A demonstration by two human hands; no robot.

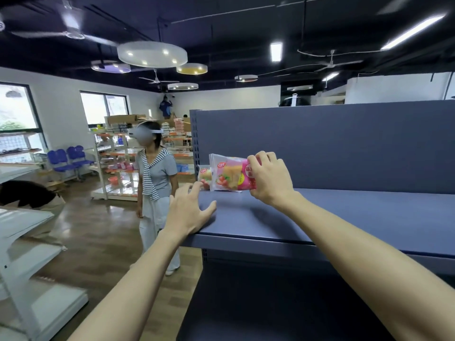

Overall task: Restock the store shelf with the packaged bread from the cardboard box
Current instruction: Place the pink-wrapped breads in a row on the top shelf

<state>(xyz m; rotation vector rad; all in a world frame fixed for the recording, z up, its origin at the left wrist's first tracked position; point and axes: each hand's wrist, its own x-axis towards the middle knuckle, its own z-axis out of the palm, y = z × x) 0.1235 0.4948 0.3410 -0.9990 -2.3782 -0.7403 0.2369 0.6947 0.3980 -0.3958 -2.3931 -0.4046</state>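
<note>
A pink packaged bread (229, 174) stands upright on the blue shelf board (344, 212), near its left end. My right hand (269, 178) grips the packet's right side. A second packet of the same bread (204, 177) stands just behind it, against the shelf's left post. My left hand (189, 207) rests flat on the shelf's front left corner, fingers spread and holding nothing. The cardboard box is out of sight.
The blue back panel (332, 143) rises behind the board, and a lower blue shelf (270, 303) lies beneath. A person in a striped top (156, 188) stands in the aisle to the left. White shelving (29, 242) lines the left edge.
</note>
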